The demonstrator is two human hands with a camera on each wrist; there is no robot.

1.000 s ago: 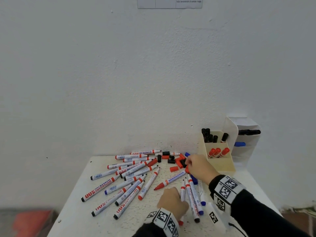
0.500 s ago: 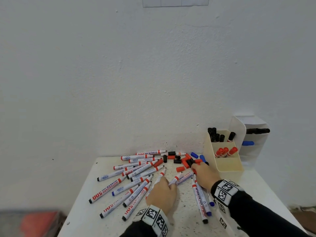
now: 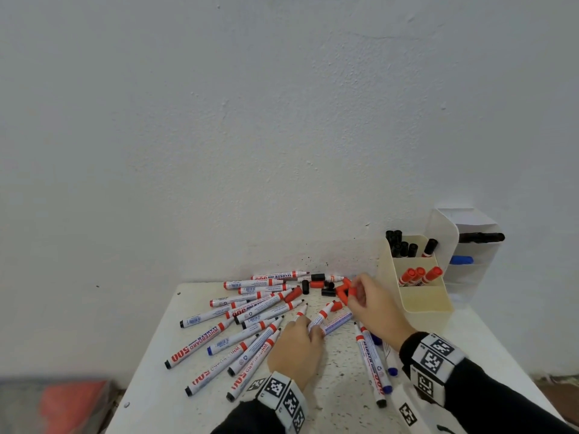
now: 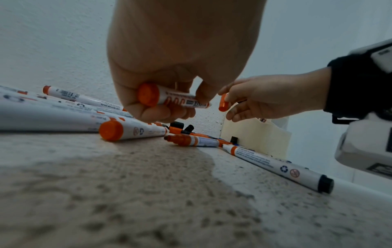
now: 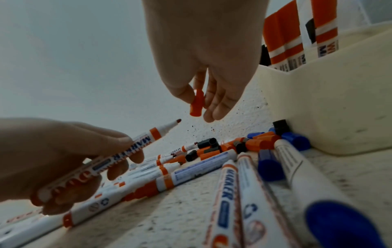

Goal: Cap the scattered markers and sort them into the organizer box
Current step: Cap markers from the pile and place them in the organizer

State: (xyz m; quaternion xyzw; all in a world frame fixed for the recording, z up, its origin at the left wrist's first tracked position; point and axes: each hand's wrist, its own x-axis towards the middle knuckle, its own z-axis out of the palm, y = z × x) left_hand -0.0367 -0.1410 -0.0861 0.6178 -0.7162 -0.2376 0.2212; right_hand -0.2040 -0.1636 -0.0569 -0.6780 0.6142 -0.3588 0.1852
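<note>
Many uncapped white markers [image 3: 250,321] lie fanned across the white table [image 3: 338,396]. Behind them is a pile of loose red and black caps [image 3: 329,288]. My left hand [image 3: 305,327] grips one uncapped red marker [image 4: 169,99], lifted off the table with its tip pointing up and to the right [image 5: 127,151]. My right hand [image 3: 360,292] pinches a red cap [image 5: 197,105] between thumb and fingers, just above the cap pile and a short way from the marker's tip. The cream organizer box [image 3: 426,303] at the right holds black-capped and red-capped markers.
A white drawer unit [image 3: 470,264] with a black and a blue marker stands behind the organizer, against the wall. Several markers and blue caps [image 5: 269,164] lie under my right wrist. The table's left edge [image 3: 150,349] is close to the marker fan.
My left hand has closed on a red marker and raised it from the pile. My right hand has taken a red cap from the cap pile and lifted it.
</note>
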